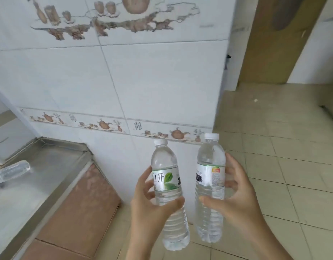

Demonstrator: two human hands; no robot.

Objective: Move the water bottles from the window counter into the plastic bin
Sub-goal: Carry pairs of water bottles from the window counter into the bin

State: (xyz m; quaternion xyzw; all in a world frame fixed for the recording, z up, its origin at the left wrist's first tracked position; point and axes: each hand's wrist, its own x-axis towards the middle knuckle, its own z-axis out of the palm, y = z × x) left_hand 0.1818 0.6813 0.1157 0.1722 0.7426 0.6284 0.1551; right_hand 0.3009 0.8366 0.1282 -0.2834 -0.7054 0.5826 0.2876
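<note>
Two bottles in the air, one per hand, low in the centre of the frame. The left hand [152, 201] wraps the bottle with the green leaf label [166, 186], thumb pressed across the front just under the label and fingers curled round the far side: a firm full-hand clamp, the bottle leaning slightly to the left at the cap. Just to its right, the right hand [235, 199] clamps the second bottle [210, 184] the same way, thumb across the clear ribbed body, fingers round the label side, this one close to upright. The two bottles sit near each other but apart, both capped and both looking full of water.

Out from the hands now. Behind them a white tiled wall [152, 81] with a teapot border, and beige floor tiles run off to the right. At the lower left edge, a steel counter [49, 175] slopes away, and one more clear bottle [11, 171] lies on its side there, left edge of the frame, so there is work left on that surface. Flattened cardboard [83, 209] sits beside the counter.

The plastic bin? Nowhere in view. My read: this pair is mid-carry, lifted off but not yet delivered, with at least one bottle left to fetch. How many are already binned, I cannot tell.
</note>
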